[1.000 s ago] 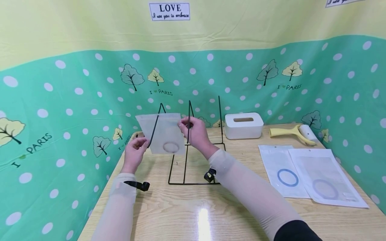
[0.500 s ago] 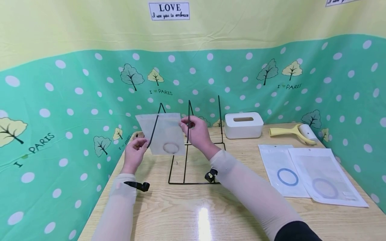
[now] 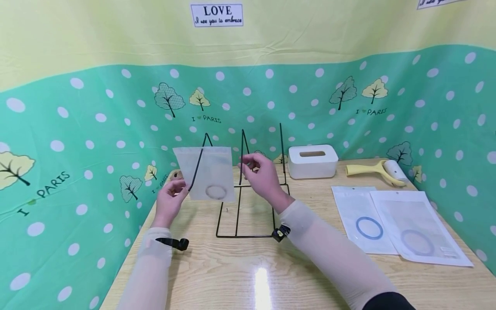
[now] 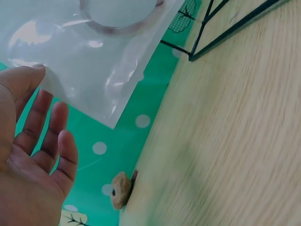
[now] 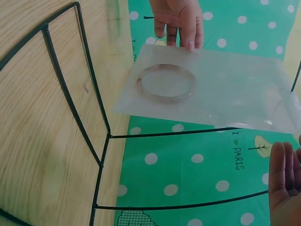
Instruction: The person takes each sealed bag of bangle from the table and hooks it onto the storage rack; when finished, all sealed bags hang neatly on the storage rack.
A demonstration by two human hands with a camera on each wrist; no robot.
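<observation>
Left hand — pinching the lower left edge of a clear-white packet, thumb lying on the near face, other fingers spreading loosely below in the left wrist view. Right hand hovering near the packet's opposite edge, just beside the middle upright of a black wire rack; fingers relaxing rather than clamping, and I cannot tell whether a fingertip is touching the wire. Hands standing apart, the packet between them on the left side of the rack.

Packet is staying clear of the tabletop, its face toward the person, a brownish ring sitting in its lower part. The front wire of the rack's left upright is crossing in front of it; whether wire is bearing any weight, cannot tell.

Rack is standing on a pale wood-grain table. To its right, a white box with a slot in the top; further over, a yellow-handled roller lying on its side. Nearer the person, a packet with a blue ring is lying flat, a larger white packet overlapping its edge. Green dotted cloth — hanging behind everything.
</observation>
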